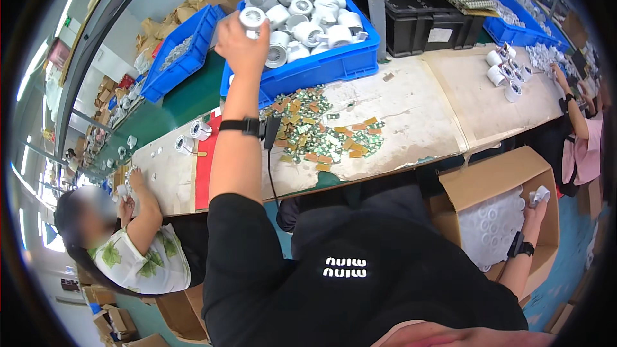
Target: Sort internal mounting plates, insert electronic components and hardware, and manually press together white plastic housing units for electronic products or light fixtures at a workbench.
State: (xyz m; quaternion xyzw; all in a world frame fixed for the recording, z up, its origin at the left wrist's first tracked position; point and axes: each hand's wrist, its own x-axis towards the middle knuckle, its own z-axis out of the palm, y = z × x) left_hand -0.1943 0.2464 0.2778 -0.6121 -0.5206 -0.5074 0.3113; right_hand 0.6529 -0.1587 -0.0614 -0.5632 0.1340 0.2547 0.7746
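Observation:
My left hand [239, 46] is raised at the left side of a blue crate [321, 67] heaped with white plastic housings [315, 9]. Its fingers are closed round a white round housing with a vented end [252, 18]. Far to the right, my right hand [535, 212] grips a small white plastic part [542, 193], whose exact kind I cannot make out. That hand is over the right side of an open cardboard box [495, 177]. Inside the box lies a layer of round white pieces [491, 225], apparently under clear plastic.
Small green and brown circuit boards [315, 128] lie heaped on the worktable [411, 109]. A black bin [430, 32] stands right of the crate. Co-workers sit at left [138, 250] and right [581, 141]. Assembled white units [508, 74] stand at the table's right.

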